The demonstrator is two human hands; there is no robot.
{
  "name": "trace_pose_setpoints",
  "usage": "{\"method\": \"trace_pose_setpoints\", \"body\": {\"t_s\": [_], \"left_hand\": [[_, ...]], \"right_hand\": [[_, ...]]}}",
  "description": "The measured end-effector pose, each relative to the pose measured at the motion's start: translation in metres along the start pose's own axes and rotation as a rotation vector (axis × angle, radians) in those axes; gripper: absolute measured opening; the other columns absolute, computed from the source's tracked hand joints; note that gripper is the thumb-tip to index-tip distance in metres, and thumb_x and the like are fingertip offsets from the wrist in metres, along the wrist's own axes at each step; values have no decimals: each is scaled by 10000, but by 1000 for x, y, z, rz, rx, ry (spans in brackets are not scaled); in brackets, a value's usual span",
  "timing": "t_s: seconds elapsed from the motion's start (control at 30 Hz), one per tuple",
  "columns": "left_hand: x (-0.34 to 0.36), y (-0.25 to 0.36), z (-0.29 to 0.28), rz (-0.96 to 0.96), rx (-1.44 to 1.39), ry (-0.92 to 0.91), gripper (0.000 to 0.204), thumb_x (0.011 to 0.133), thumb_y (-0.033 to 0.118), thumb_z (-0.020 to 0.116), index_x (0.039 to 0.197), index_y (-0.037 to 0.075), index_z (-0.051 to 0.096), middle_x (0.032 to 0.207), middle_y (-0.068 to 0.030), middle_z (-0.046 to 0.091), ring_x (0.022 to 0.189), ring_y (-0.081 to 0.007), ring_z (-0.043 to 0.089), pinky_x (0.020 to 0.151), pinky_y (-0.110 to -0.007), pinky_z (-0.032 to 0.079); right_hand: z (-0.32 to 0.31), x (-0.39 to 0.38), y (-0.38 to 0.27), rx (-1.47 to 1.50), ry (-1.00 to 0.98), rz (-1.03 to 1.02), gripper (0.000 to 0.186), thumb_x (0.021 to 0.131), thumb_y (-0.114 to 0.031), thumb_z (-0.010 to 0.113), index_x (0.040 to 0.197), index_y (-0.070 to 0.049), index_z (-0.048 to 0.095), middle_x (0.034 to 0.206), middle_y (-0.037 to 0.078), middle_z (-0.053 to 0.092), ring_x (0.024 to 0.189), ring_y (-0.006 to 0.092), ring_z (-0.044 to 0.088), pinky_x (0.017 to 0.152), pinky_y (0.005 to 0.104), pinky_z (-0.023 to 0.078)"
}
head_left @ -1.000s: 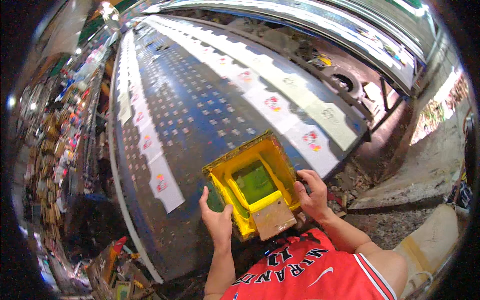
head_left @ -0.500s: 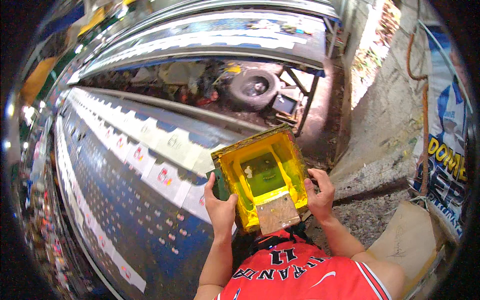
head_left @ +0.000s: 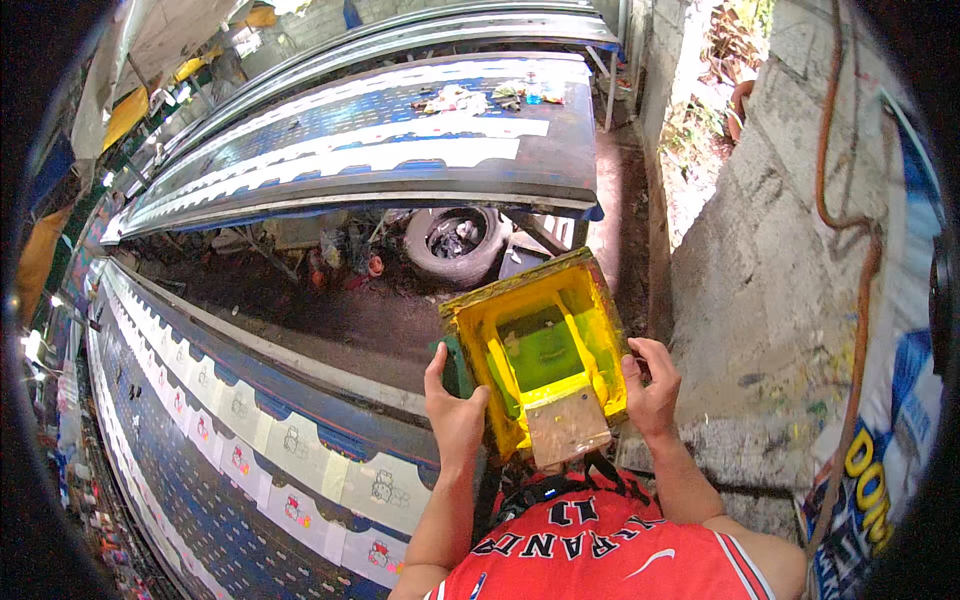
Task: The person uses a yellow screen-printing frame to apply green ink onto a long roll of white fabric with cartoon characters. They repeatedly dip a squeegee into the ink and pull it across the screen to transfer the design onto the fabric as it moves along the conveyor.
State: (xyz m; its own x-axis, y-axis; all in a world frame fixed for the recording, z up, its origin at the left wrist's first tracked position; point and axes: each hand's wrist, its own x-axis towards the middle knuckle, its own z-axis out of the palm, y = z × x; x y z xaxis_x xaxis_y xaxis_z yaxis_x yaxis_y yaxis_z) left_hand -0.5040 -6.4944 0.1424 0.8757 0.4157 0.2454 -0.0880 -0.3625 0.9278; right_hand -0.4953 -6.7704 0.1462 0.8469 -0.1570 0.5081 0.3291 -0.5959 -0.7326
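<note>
My left hand (head_left: 454, 410) and my right hand (head_left: 652, 390) grip opposite sides of a square screen frame (head_left: 590, 300) in front of my chest. Its inside is thickly coated with yellow paint around a green mesh window. A flat wooden squeegee (head_left: 565, 425) rests in it at the near edge, its end sticking out over the rim. A dark green piece (head_left: 457, 365) on the frame's left side is under my left fingers.
A long table (head_left: 200, 500) at lower left carries strips of printed pieces (head_left: 240, 460). Another table (head_left: 545, 165) stands beyond, with small items on it. Below are a tyre (head_left: 452, 265) and clutter. A concrete wall (head_left: 740, 330) and a hanging hose (head_left: 865, 300) are at right.
The view has swung right, away from the near table toward the far table and wall. The frame stays in both hands, now slightly further right in the picture.
</note>
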Motion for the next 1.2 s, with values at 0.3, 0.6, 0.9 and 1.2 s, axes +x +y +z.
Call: {"method": "trace_pose_setpoints", "body": {"t_s": [0.3, 0.6, 0.9, 1.2], "left_hand": [[88, -26, 14, -312, -13, 207, 803, 754, -47, 733, 1517, 20, 492, 1449, -177, 579, 1329, -289, 553, 1150, -368, 405], [136, -52, 14, -449, 117, 761, 789, 725, -66, 734, 1481, 18, 527, 1449, -189, 589, 1393, -326, 535, 1197, -407, 391], [123, -49, 35, -494, 327, 1336, 797, 716, -68, 719, 1481, 16, 511, 1461, -198, 572, 1408, -335, 513, 1218, -415, 358], [119, -36, 119, -803, 382, 2000, 830, 737, -99, 700, 1528, 15, 474, 1504, -174, 549, 1404, -275, 510, 1203, -371, 360]], "right_hand": [[106, 123, 26, 80, -253, -108, 263, 983, -162, 686, 1148, 43, 681, 1126, 212, 707, 1045, 386, 685, 944, 422, 537], [276, 236, 39, 393, -636, -370, 229, 957, -34, 652, 1169, 38, 698, 1127, 177, 721, 1049, 311, 687, 946, 391, 530], [416, 273, -14, 746, -1202, -517, 202, 982, -53, 659, 1150, 55, 690, 1114, 173, 711, 1020, 301, 688, 935, 380, 527], [505, 228, -78, 979, -1825, -872, 211, 985, -66, 671, 1157, 53, 702, 1120, 157, 708, 1024, 254, 701, 927, 352, 552]]}}
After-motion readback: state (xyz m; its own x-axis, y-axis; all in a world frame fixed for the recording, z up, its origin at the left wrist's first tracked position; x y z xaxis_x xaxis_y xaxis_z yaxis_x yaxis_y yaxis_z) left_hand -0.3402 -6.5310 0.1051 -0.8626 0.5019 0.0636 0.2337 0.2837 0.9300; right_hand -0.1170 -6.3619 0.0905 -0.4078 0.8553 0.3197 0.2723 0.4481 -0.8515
